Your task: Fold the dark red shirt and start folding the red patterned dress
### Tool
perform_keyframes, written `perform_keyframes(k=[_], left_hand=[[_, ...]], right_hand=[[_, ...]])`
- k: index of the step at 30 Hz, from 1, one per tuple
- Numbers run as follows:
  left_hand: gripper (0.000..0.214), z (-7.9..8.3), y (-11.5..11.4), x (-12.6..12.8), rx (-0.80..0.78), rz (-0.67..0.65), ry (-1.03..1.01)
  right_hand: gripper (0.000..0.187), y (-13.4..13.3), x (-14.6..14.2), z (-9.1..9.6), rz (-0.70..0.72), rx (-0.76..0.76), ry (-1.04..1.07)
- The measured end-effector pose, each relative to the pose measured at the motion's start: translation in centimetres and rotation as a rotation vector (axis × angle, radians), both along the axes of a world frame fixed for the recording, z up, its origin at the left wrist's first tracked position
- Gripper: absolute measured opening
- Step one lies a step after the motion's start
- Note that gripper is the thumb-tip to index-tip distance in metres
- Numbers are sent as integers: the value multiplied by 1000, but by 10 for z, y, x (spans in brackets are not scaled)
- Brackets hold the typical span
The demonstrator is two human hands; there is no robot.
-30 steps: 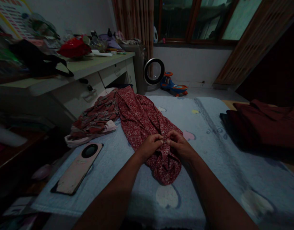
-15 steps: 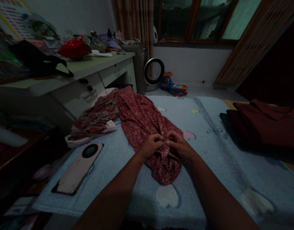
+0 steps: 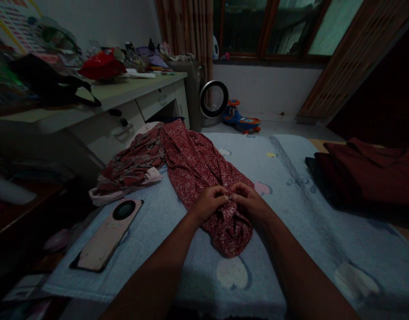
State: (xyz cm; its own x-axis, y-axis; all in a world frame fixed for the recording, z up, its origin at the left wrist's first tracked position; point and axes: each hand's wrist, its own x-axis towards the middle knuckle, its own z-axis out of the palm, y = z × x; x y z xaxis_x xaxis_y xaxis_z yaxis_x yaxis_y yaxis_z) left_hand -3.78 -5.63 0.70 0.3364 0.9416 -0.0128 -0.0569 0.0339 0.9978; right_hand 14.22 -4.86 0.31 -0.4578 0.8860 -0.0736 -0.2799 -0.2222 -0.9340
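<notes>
A red garment with a fine white speckled print (image 3: 194, 162) lies bunched lengthwise on the light blue bed cover (image 3: 257, 164). My left hand (image 3: 211, 201) pinches its cloth between thumb and fingers. Close beside it, my right hand (image 3: 246, 200) pinches the same cloth, fingertips almost meeting the left ones. Between them the fabric is gathered into folds, and whatever small detail lies under the fingertips is too dark to make out. The garment's near end is crumpled below my hands.
Left of the garment lie a patterned reddish cloth (image 3: 134, 155) and a pink phone (image 3: 107, 235). Folded dark red clothes (image 3: 374, 173) are stacked at right. A cluttered desk (image 3: 124, 95) runs along the left; a washing machine with its round door open (image 3: 214, 99) and a ride-on toy (image 3: 239, 119) stand beyond.
My hands stay pinched on the red garment, with the fingertips shifted only very slightly. The garment keeps its place.
</notes>
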Motion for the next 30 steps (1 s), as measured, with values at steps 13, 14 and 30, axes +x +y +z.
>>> perform_keyframes(k=[13,14,30], left_hand=[[13,11,-1,-8,230,-29,254],[14,12,-1,-9,226,-37,259],[7,22,-11,-2,517,355,502]], right_hand=[[28,3,5,11,12,152,-190],[28,3,6,11,18,156,-197],[31,3,8,9,-1,7,-147]])
